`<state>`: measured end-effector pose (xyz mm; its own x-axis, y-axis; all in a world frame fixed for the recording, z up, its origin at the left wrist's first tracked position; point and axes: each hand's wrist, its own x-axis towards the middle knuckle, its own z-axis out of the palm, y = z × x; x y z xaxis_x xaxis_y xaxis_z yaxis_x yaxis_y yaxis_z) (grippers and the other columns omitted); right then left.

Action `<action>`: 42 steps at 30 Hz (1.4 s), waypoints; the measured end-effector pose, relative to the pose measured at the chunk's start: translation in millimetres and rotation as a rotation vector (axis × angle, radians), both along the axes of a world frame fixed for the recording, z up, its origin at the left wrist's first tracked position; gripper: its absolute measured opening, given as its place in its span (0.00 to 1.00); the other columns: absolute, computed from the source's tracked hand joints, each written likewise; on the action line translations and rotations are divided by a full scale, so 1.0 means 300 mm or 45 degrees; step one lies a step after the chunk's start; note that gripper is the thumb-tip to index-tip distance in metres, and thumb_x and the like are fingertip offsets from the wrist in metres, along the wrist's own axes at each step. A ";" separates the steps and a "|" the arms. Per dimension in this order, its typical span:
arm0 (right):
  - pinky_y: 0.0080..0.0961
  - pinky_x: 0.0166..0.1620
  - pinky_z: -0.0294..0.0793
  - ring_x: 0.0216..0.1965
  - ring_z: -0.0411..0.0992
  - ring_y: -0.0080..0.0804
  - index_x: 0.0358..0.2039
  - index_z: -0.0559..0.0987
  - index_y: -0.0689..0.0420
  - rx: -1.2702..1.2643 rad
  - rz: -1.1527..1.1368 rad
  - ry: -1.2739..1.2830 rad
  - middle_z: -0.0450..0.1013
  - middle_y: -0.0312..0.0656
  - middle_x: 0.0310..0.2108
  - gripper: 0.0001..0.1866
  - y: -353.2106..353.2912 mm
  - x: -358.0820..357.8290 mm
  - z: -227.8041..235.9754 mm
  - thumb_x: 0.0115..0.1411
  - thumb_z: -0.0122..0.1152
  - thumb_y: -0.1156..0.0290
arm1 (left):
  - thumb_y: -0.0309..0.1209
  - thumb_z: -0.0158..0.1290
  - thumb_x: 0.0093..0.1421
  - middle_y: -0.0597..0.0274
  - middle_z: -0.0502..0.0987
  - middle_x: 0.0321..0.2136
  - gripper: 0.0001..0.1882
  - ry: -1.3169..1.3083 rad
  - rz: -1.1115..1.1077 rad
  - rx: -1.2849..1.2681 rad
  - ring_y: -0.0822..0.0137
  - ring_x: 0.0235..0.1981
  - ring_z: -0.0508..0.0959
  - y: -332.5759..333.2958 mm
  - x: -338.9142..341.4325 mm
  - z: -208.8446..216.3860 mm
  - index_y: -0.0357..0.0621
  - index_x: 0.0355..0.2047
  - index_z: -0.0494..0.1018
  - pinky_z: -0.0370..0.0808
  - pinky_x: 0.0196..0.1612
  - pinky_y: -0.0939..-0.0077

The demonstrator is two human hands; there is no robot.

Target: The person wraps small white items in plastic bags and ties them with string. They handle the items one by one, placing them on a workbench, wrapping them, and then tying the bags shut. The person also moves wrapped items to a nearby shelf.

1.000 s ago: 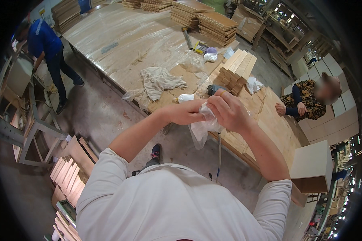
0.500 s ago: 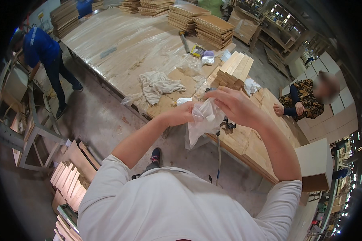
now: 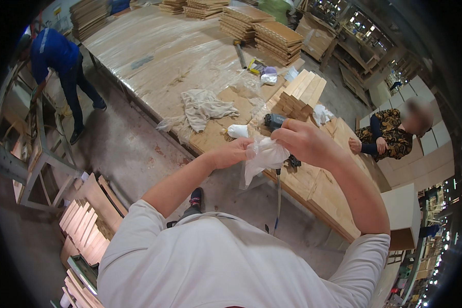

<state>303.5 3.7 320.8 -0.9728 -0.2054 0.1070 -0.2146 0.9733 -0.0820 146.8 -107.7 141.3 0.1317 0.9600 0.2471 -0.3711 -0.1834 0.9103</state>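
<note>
Between my two hands hangs a thin, clear plastic bag with something white showing inside. My left hand pinches the bag's left edge, fingers closed. On the other side my right hand grips the upper right part of it with bent fingers. What exactly lies inside is too hazy to tell. Just beyond my hands a small white bottle-shaped thing lies on the table. A dark power tool rests behind my right hand, partly covered by it.
A crumpled cloth lies on the plastic-covered worktable. Wooden strips are stacked to the right, board stacks farther back. A person in blue bends at the left; another person stands at the right. A hose hangs off the table edge.
My right hand has drawn down and closed on the bag, uncovering the power tool and more of the white bottle-shaped thing. My left hand has shifted slightly lower.
</note>
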 end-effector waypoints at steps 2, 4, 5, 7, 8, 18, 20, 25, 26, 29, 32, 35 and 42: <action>0.28 0.33 0.71 0.32 0.70 0.37 0.38 0.74 0.57 -0.025 -0.012 0.013 0.68 0.40 0.30 0.12 -0.015 -0.006 0.009 0.51 0.61 0.74 | 0.45 0.48 0.62 0.67 0.72 0.43 0.23 0.071 0.021 0.002 0.74 0.45 0.70 -0.004 -0.012 0.006 0.41 0.51 0.66 0.66 0.49 0.75; 0.27 0.33 0.71 0.33 0.70 0.37 0.37 0.74 0.57 -0.028 0.050 0.036 0.67 0.40 0.30 0.12 -0.054 -0.010 0.039 0.50 0.61 0.74 | 0.45 0.47 0.62 0.67 0.72 0.44 0.23 0.092 0.055 -0.007 0.74 0.45 0.70 -0.007 -0.039 -0.008 0.41 0.51 0.66 0.66 0.49 0.75; 0.29 0.33 0.71 0.33 0.70 0.38 0.36 0.74 0.57 -0.009 0.071 0.003 0.67 0.41 0.30 0.12 -0.057 -0.005 0.038 0.50 0.60 0.73 | 0.42 0.47 0.62 0.66 0.72 0.44 0.22 -0.061 0.004 -0.038 0.74 0.45 0.71 -0.009 -0.037 -0.009 0.42 0.51 0.67 0.66 0.49 0.75; 0.31 0.34 0.71 0.35 0.70 0.38 0.35 0.72 0.58 0.030 0.117 -0.064 0.66 0.42 0.31 0.11 -0.060 0.000 0.037 0.50 0.59 0.72 | 0.37 0.47 0.62 0.64 0.71 0.46 0.18 -0.367 -0.094 -0.099 0.74 0.45 0.71 -0.017 -0.035 -0.013 0.42 0.50 0.67 0.68 0.48 0.76; 0.31 0.34 0.71 0.34 0.70 0.38 0.34 0.71 0.58 0.075 0.137 -0.049 0.66 0.41 0.30 0.10 -0.057 0.001 0.030 0.50 0.59 0.72 | 0.37 0.48 0.62 0.64 0.72 0.46 0.19 -0.323 -0.094 -0.091 0.74 0.44 0.71 -0.021 -0.035 -0.007 0.41 0.50 0.67 0.68 0.48 0.76; 0.31 0.28 0.69 0.27 0.70 0.37 0.29 0.72 0.57 0.116 0.121 0.072 0.65 0.39 0.24 0.07 -0.073 -0.049 0.001 0.50 0.60 0.73 | 0.35 0.53 0.58 0.71 0.71 0.39 0.18 0.097 -0.135 0.074 0.80 0.40 0.68 -0.037 -0.032 0.101 0.43 0.47 0.67 0.66 0.44 0.81; 0.31 0.28 0.69 0.27 0.69 0.37 0.28 0.71 0.57 0.129 0.107 0.065 0.65 0.40 0.24 0.06 -0.081 -0.054 0.005 0.50 0.59 0.73 | 0.33 0.52 0.58 0.72 0.70 0.38 0.17 0.090 -0.137 0.058 0.81 0.40 0.68 -0.035 -0.031 0.128 0.43 0.47 0.67 0.66 0.44 0.82; 0.31 0.27 0.67 0.27 0.69 0.37 0.29 0.70 0.57 0.174 0.041 0.025 0.64 0.39 0.24 0.05 -0.091 -0.057 0.026 0.52 0.56 0.73 | 0.32 0.51 0.60 0.72 0.70 0.40 0.17 0.219 -0.114 0.159 0.82 0.40 0.67 -0.010 -0.041 0.189 0.43 0.49 0.65 0.66 0.43 0.83; 0.32 0.27 0.68 0.28 0.69 0.38 0.30 0.70 0.57 0.140 0.013 -0.010 0.65 0.40 0.25 0.05 -0.094 -0.058 0.029 0.53 0.56 0.73 | 0.32 0.51 0.60 0.71 0.70 0.40 0.18 0.216 -0.167 0.176 0.81 0.40 0.67 0.000 -0.052 0.184 0.43 0.49 0.65 0.67 0.43 0.83; 0.32 0.30 0.69 0.31 0.70 0.38 0.34 0.71 0.57 0.006 -0.077 -0.148 0.66 0.40 0.28 0.07 -0.106 -0.072 0.042 0.54 0.55 0.72 | 0.32 0.51 0.60 0.69 0.70 0.40 0.18 0.222 -0.301 0.156 0.80 0.40 0.68 0.015 -0.099 0.158 0.42 0.50 0.65 0.67 0.44 0.82; 0.33 0.35 0.69 0.35 0.70 0.41 0.38 0.71 0.59 -0.155 -0.156 -0.295 0.66 0.43 0.32 0.10 -0.137 -0.101 0.070 0.55 0.55 0.71 | 0.33 0.51 0.60 0.66 0.71 0.42 0.19 0.095 -0.361 -0.057 0.76 0.42 0.70 0.007 -0.149 0.102 0.42 0.51 0.65 0.69 0.45 0.79; 0.33 0.39 0.69 0.38 0.69 0.43 0.40 0.70 0.60 -0.222 -0.173 -0.305 0.66 0.45 0.33 0.13 -0.163 -0.147 0.078 0.54 0.54 0.71 | 0.35 0.51 0.59 0.64 0.71 0.45 0.22 -0.235 -0.365 -0.266 0.73 0.45 0.72 -0.015 -0.206 0.044 0.42 0.52 0.63 0.70 0.47 0.75; 0.32 0.37 0.70 0.36 0.69 0.38 0.38 0.71 0.57 0.005 -0.150 -0.159 0.65 0.41 0.31 0.12 -0.186 -0.285 0.026 0.52 0.59 0.71 | 0.37 0.47 0.63 0.64 0.72 0.42 0.19 -0.487 -0.321 -0.190 0.73 0.43 0.73 -0.047 -0.288 0.024 0.42 0.51 0.63 0.71 0.46 0.74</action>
